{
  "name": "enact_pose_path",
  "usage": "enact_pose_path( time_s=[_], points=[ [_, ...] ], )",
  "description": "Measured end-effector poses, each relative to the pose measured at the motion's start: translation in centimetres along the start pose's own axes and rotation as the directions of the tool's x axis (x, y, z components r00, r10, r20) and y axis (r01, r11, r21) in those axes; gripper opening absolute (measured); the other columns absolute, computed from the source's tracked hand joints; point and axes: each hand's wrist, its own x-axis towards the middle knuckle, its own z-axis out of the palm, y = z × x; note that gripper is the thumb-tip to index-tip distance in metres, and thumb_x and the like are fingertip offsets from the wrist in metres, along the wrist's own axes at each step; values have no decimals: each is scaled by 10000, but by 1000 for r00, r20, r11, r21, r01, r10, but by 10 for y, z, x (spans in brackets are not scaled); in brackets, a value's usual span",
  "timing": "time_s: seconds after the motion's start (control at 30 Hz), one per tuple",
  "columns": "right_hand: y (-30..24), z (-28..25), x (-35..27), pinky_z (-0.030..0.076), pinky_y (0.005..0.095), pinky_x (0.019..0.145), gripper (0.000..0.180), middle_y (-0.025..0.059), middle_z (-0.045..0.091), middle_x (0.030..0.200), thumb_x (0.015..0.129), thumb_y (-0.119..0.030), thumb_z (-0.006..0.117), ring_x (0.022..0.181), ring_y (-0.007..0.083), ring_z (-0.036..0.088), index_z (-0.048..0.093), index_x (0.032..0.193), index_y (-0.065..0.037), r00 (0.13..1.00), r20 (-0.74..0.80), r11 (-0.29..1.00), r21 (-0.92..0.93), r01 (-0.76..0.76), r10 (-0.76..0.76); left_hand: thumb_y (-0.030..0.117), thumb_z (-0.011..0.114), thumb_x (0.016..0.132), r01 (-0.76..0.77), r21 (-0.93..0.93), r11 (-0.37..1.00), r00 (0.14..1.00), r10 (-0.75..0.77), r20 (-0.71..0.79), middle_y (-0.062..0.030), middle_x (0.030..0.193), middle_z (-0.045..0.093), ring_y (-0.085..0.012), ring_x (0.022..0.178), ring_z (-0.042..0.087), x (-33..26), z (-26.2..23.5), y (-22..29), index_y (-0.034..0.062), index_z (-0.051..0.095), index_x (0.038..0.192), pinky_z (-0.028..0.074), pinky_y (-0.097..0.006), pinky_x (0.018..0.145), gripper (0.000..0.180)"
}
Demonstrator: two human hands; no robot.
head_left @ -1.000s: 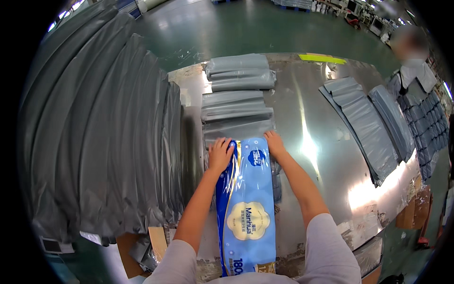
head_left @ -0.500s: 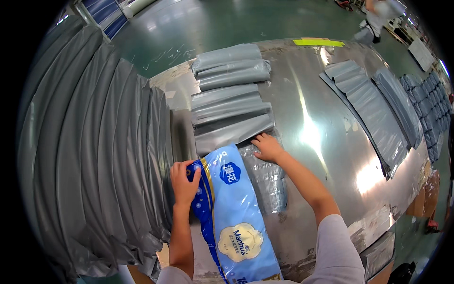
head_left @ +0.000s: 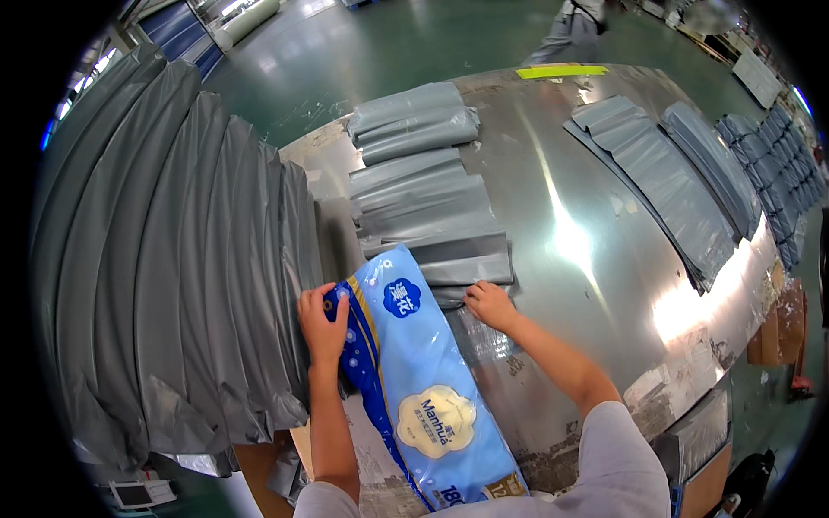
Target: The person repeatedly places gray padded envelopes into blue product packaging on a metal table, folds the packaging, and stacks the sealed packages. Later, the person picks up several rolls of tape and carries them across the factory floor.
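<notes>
A long light-blue plastic pack [head_left: 423, 380] with a dark-blue side lies on the shiny metal table [head_left: 587, 259], running from me toward the far left. My left hand [head_left: 323, 321] grips its far left corner, fingers curled over the dark-blue edge. To the right of the pack's far end, my right hand [head_left: 489, 304] presses on the near edge of a grey mailer bag [head_left: 462, 263], the nearest of a row of overlapped grey bags [head_left: 414, 173].
A big fan of overlapping grey bags [head_left: 173, 259] covers the left side. More grey bags [head_left: 665, 173] lie at the table's far right. A person [head_left: 574, 30] walks on the green floor beyond the table. Cardboard boxes [head_left: 777, 324] stand by the right edge.
The pack has swung so its far end points left. My left hand went with it to the corner; my right hand left the pack and now rests on the grey bag.
</notes>
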Motion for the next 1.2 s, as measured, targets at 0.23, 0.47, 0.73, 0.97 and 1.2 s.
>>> enact_pose_path(
  time_s=[0.23,0.47,0.73,0.97,1.2],
  points=[
    [11,5,-14,372,367,885,347,135,471,1135,612,-81,589,1012,329,430,596,956,-125,967,5,964,79,-256,256,180,605,710,-70,-29,997,996,71,48,-86,857,493,-264,853,453,-12,17,7,71,561,915,363,-342,773,236],
    [29,-22,20,421,352,820,493,125,481,987,542,-142,694,1013,288,406,509,990,-57,929,312,975,31,-220,199,163,608,696,-91,-68,994,982,101,159,-96,849,485,-264,851,458,-35,64,11,76,559,951,377,-328,761,274],
    [30,-3,8,454,380,659,108,101,504,848,771,-126,456,842,278,505,525,782,-42,964,92,967,-65,-245,250,158,477,809,319,-755,572,939,-86,332,-104,1008,519,-223,961,483,-57,120,-50,89,507,1108,352,-292,857,308],
    [55,9,25,446,314,611,76,96,567,709,655,-102,624,664,228,553,607,704,-47,739,15,699,312,-644,674,114,584,652,-322,-179,929,907,357,223,-62,981,503,-247,983,454,-25,166,-107,110,527,933,358,-331,818,288],
    [59,17,41,434,236,591,81,57,594,696,725,-56,591,630,117,545,587,788,-7,670,-24,546,603,-582,742,61,558,618,-264,98,959,933,229,276,-57,857,510,-242,900,481,9,191,-106,103,489,823,348,-368,760,220]
  ],
)
